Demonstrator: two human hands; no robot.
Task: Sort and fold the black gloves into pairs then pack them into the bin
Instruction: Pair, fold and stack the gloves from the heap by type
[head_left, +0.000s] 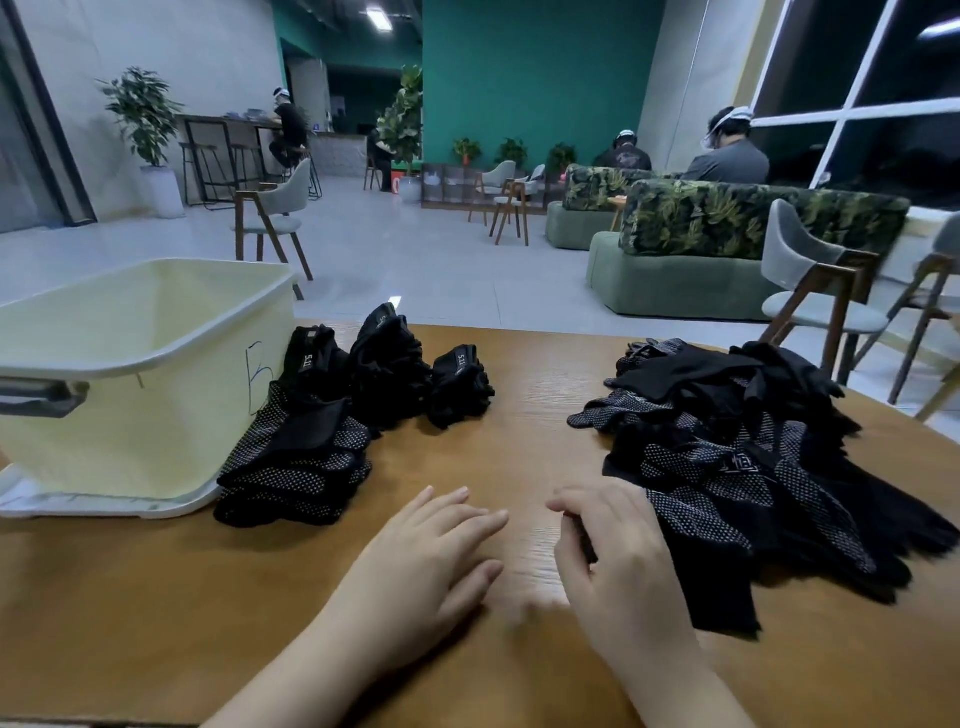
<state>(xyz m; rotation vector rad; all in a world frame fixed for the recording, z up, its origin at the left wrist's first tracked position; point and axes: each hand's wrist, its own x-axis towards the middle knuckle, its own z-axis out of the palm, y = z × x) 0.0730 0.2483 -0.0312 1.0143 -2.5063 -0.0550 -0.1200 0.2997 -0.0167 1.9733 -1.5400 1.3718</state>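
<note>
Both hands low over the wooden table (519, 395).
L hand (415, 561) flat, fingers straight, holding nothing; R hand (618, 566) pinches the edge of a dotted glove (696, 512) from the loose pile (737, 441) at right. Folded pairs (343, 415) sit touching the pale bin (130, 374), left.

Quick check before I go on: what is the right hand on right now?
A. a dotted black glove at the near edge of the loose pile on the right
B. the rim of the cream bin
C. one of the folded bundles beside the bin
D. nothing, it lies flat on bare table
A: the right hand has its fingers curled on a dotted black glove at the loose pile, far from the bin.
</note>
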